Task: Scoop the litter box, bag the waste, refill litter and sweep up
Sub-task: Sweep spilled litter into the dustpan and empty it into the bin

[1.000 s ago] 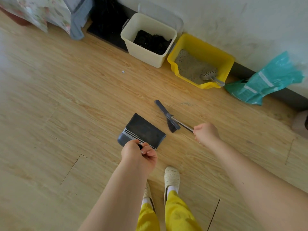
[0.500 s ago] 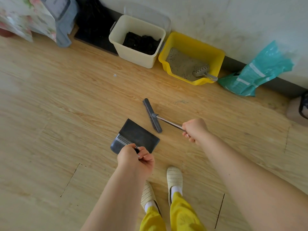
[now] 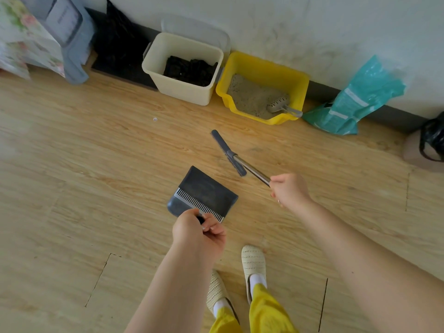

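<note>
Both hands (image 3: 199, 233) (image 3: 289, 189) curled around handles

1 head view — high, facing floorward

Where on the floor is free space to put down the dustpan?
Bare floor lies left of the dustpan, below the cream bin. The wall side is crowded: cream bin, yellow litter box, teal bag. The broom fills the gap between dustpan and litter box.

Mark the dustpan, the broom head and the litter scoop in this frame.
dustpan (image 3: 206, 188), head view, on its dark tray.
broom head (image 3: 228, 152), head view, mid-bar.
litter scoop (image 3: 278, 104), head view, on its slotted bowl.
</note>
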